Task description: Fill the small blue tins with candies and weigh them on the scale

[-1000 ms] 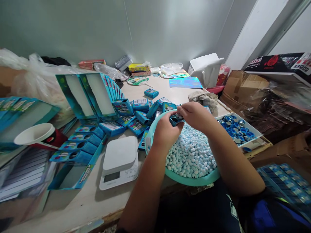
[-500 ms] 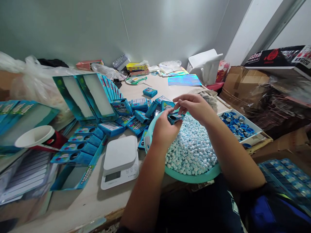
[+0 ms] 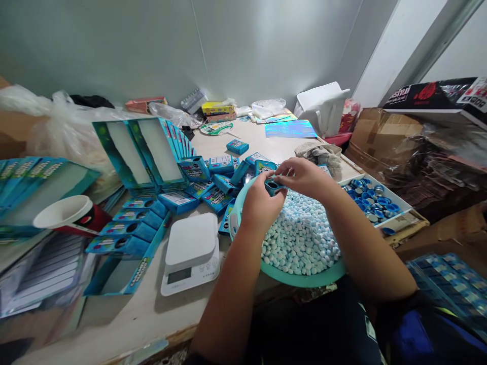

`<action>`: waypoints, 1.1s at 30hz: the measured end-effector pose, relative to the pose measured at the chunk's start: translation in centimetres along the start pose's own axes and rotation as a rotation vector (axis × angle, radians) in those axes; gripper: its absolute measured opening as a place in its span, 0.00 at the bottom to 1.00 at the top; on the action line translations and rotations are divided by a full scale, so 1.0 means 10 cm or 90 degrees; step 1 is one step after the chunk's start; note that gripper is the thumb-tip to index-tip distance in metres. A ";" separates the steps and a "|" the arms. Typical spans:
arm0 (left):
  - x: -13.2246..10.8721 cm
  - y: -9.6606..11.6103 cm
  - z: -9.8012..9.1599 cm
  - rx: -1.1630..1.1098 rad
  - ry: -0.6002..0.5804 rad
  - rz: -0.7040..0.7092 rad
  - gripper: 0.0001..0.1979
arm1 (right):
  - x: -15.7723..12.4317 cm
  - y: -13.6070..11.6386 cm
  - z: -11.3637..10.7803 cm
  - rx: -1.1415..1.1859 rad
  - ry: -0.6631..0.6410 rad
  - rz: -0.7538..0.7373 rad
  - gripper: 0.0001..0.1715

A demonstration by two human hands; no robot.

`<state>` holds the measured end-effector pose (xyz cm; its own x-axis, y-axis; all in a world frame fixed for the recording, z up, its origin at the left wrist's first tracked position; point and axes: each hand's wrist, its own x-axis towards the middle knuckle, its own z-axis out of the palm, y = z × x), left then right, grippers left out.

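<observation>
My left hand [image 3: 259, 203] is wrapped round a small blue box [image 3: 273, 187] that has a dark round opening on its side. Bent over the same box, my right hand [image 3: 300, 176] has its fingers closed at the box's upper edge; the fingertips partly hide it. Both hands are above a turquoise basin [image 3: 300, 281] of small white and pale blue candies [image 3: 304, 238]. Several printed blue boxes [image 3: 217, 198] lie in a heap left of the basin. A white scale [image 3: 192, 243] stands in front of them.
An open blue display carton [image 3: 114, 276] holds several boxes at left, beside a paper cup [image 3: 68, 215]. Tall blue cartons [image 3: 152, 152] stand behind. A white tray [image 3: 395, 215] of blue-and-silver caps [image 3: 371, 200] sits at right, near a grey cloth [image 3: 321, 154].
My right hand has lowered and its fingers have drawn in closer against the box. The view has shifted slightly, while my left hand keeps its hold.
</observation>
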<state>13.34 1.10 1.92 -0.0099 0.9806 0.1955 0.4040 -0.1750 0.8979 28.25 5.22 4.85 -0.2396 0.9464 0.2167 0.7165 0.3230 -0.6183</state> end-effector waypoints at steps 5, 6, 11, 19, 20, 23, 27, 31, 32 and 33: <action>0.01 -0.01 0.01 -0.010 0.003 0.003 0.25 | -0.02 -0.09 0.00 -0.040 -0.003 0.022 0.08; 0.01 -0.01 0.01 -0.011 0.003 0.002 0.25 | -0.03 -0.10 0.00 -0.053 -0.006 0.031 0.09; 0.00 0.00 0.00 -0.007 -0.001 -0.004 0.25 | -0.06 -0.13 -0.03 -0.066 0.025 0.011 0.13; 0.02 -0.02 0.01 -0.007 0.000 0.035 0.25 | -0.11 -0.23 0.03 0.107 0.065 0.008 0.08; 0.02 -0.03 0.01 -0.010 0.001 0.042 0.24 | -0.12 -0.25 0.05 0.136 0.078 -0.003 0.09; 0.03 -0.03 0.01 -0.010 0.005 0.053 0.22 | -0.10 -0.26 0.08 0.255 0.055 -0.018 0.14; 0.04 -0.04 0.01 -0.015 0.041 0.043 0.24 | 0.02 -0.10 0.01 0.300 0.079 0.027 0.16; 0.05 -0.03 -0.01 -0.035 0.098 0.015 0.23 | 0.16 0.21 -0.01 0.034 -0.017 0.140 0.21; 0.05 -0.02 -0.01 -0.043 0.107 0.006 0.23 | 0.19 0.26 0.03 -0.048 -0.090 0.152 0.20; 0.05 -0.01 -0.01 -0.047 0.112 0.000 0.23 | 0.20 0.31 0.07 -0.111 -0.156 0.153 0.18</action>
<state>13.17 1.59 1.99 -0.1720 0.9514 0.2554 0.3354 -0.1873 0.9233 29.51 8.13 2.87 -0.1855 0.9755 -0.1179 0.8671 0.1060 -0.4867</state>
